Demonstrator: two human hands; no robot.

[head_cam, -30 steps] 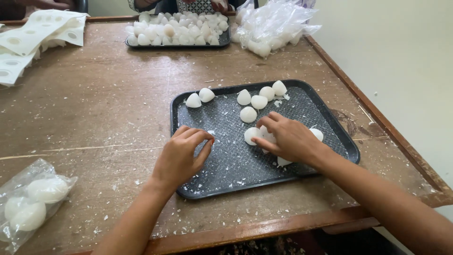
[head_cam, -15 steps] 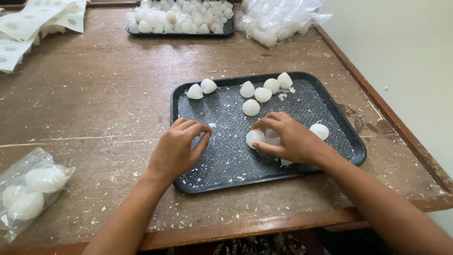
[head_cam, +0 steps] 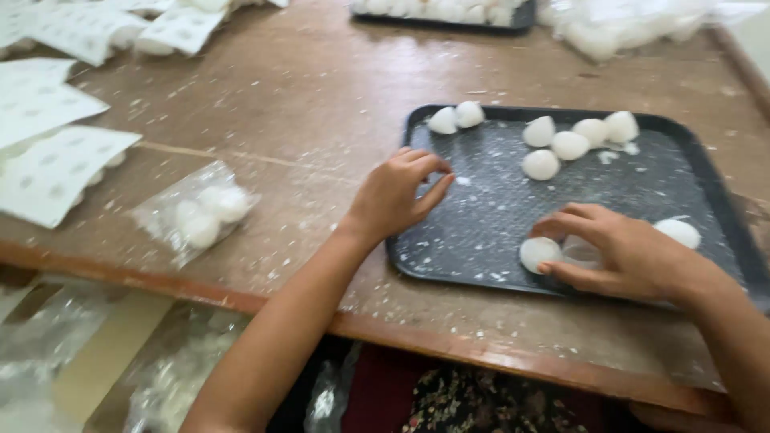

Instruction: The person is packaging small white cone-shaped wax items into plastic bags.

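Note:
A black tray (head_cam: 489, 216) lies on the wooden table and carries several white dumpling-shaped pieces (head_cam: 553, 144) along its far side. My right hand (head_cam: 618, 252) rests on the tray's near part, fingers curled around a white piece (head_cam: 536, 253) and a clear bit of wrap beside it. Another white piece (head_cam: 678, 232) sits just behind that hand. My left hand (head_cam: 397, 192) lies on the tray's left rim with fingers loosely bent and nothing in them.
A clear bag of white pieces (head_cam: 196, 212) lies left of the tray. White printed sheets (head_cam: 56, 160) cover the far left. A second filled tray (head_cam: 441, 12) and clear bags (head_cam: 626, 24) stand at the back. White crumbs dust the table (head_cam: 305, 88).
The view has swung left, so the tray now sits right of centre. Both hands stay in about the same places on the tray; the right hand still covers the white piece.

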